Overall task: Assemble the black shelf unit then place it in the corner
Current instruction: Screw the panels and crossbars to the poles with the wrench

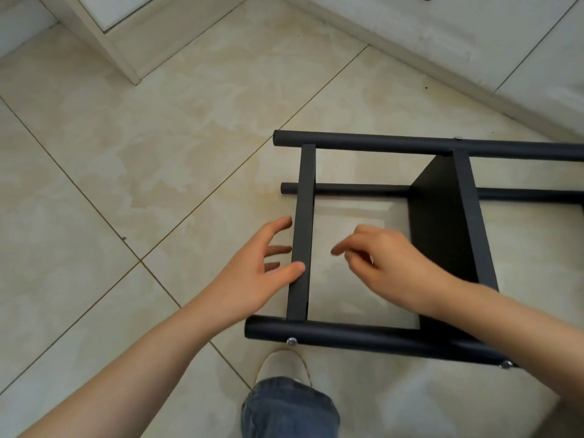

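Note:
The black shelf unit (pixel 442 222) lies on its side on the tiled floor, its round poles running left to right and its flat boards standing on edge. My left hand (pixel 252 273) is spread at the outer side of the end board (pixel 303 216), thumb resting on the board's top edge, fingers straight. My right hand (pixel 388 263) hovers inside the frame between the two boards, fingers loosely bent and holding nothing. My right forearm crosses over the near pole (pixel 363 338). Silver screw heads show on the near pole.
A white cabinet (pixel 104 36) stands at the upper left, and a white tiled wall base (pixel 474 58) runs diagonally at the upper right. My shoe and jeans leg (pixel 287 403) are just below the near pole. Beige floor tiles (pixel 142 153) spread to the left.

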A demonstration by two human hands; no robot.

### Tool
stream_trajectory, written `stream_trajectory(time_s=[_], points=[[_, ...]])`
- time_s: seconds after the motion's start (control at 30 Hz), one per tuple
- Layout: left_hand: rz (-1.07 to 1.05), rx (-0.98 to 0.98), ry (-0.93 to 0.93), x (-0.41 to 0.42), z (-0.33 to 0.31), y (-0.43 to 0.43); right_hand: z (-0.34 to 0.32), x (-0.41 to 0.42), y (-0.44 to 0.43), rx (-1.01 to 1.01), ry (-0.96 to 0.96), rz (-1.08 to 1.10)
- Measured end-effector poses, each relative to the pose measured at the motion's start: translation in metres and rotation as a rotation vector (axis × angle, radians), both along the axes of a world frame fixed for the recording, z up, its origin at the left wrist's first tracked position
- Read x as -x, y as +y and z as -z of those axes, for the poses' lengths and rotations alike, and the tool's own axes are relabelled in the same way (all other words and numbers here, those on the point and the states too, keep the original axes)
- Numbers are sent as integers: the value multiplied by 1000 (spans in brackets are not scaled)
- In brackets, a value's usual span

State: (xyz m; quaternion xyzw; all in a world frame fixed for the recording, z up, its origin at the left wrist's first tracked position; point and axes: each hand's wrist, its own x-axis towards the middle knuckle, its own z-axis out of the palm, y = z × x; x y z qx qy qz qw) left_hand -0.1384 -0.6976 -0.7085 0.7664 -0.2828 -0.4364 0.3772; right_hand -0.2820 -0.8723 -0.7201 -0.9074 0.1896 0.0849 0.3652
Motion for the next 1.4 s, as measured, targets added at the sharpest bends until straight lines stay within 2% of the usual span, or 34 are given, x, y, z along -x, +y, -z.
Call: stream_trajectory(time_s=[0.1,0.2,0.27,0.37,0.5,0.63,0.77,0.9,1.1,1.4], points=[[94,20,-40,11,-4,25,-3,2,22,-156,51,41],[191,-12,-84,15,-8,45,-5,-6,35,-438,96,232],[251,-48,-93,15,-9,55,-5,-14,43,-517,113,282],[319,-75,-190,18,-9,59,-4,-25,52,-514,123,311],[261,-24,-240,20,-4,57,-4,-33,58,-484,115,406],[238,7,-244,23,-2,59,-4,-34,64,-588,120,472],[260,-5,-270,23,-1,61,-5,-32,60,-620,159,446],[279,-15,-320,25,3,65,-2,-26,58,-811,153,455],[438,-1,-601,21,8,72,10,-20,61,-788,187,390],[677,63,-750,11,15,66,20,9,50,-982,267,435]])
